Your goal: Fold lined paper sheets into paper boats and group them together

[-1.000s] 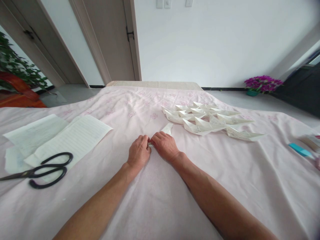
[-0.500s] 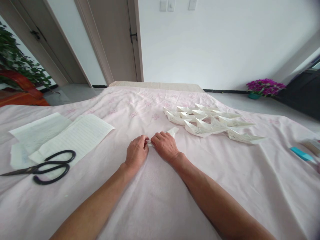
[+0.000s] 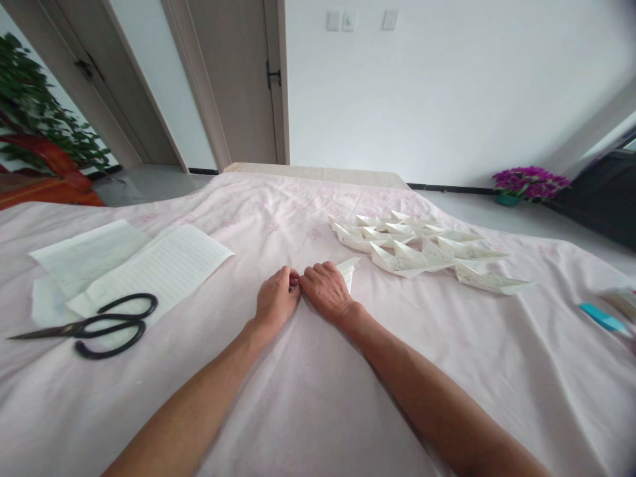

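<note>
My left hand (image 3: pixel 278 296) and my right hand (image 3: pixel 325 289) meet at the middle of the cloth, fingers curled in a pinch. Between them is a small folded piece of white paper (image 3: pixel 349 270), mostly hidden under my right hand; one pointed end sticks out on its right side. Several folded paper boats (image 3: pixel 410 258) stand in a cluster to the right, beyond my right hand. On the left, black-handled scissors (image 3: pixel 112 324) lie partly over loose sheets of written paper (image 3: pixel 163 265).
A pale pink flowered cloth (image 3: pixel 318 384) covers the surface, with wrinkles at its far part. At the right edge lies a blue object (image 3: pixel 601 317). Beyond are a wooden door (image 3: pixel 233 73), a potted purple flower (image 3: pixel 529 182) and a red wooden chair (image 3: pixel 54 165).
The view has shifted slightly. My hands have drawn closer together at the fingertips, and the paper's protruding end sits at a slightly different angle.
</note>
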Demonstrator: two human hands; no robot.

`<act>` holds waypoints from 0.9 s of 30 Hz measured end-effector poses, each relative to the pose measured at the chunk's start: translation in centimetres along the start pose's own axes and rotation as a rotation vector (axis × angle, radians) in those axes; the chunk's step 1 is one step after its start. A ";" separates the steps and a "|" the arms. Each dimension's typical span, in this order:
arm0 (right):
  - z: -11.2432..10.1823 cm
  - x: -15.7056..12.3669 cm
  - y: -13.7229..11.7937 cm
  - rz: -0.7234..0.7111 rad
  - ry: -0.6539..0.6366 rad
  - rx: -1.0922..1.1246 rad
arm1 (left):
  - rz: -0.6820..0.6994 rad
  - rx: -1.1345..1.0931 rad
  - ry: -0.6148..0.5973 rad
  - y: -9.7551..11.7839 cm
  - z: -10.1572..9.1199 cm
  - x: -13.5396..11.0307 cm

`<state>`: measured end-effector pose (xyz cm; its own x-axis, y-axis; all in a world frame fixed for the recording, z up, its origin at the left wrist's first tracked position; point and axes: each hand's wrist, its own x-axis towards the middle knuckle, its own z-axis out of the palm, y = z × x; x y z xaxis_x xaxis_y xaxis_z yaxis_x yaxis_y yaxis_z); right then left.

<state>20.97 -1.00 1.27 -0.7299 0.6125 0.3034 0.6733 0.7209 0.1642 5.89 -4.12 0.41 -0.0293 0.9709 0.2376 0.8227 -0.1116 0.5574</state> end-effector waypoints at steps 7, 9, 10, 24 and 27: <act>0.0 -0.7 0.1 0.046 -0.003 0.021 | 0.070 0.183 -0.018 0.4 -0.5 -0.3; -0.1 -1.1 0.1 0.059 -0.005 0.021 | 0.114 0.252 -0.014 0.4 -0.5 -0.4; -0.1 -1.2 0.2 0.061 -0.010 0.024 | 0.139 0.283 -0.012 0.4 -0.5 -0.5; -0.3 -2.2 0.7 0.111 0.002 0.235 | 0.328 0.448 -0.034 -0.1 -1.2 -1.4; -0.2 -2.3 0.8 0.105 0.015 0.266 | 0.402 0.504 -0.032 -0.3 -1.4 -1.7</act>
<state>23.23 -1.87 0.92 -0.6543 0.6850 0.3204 0.6892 0.7145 -0.1204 4.93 -6.02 0.93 0.3475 0.8808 0.3216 0.9319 -0.3626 -0.0139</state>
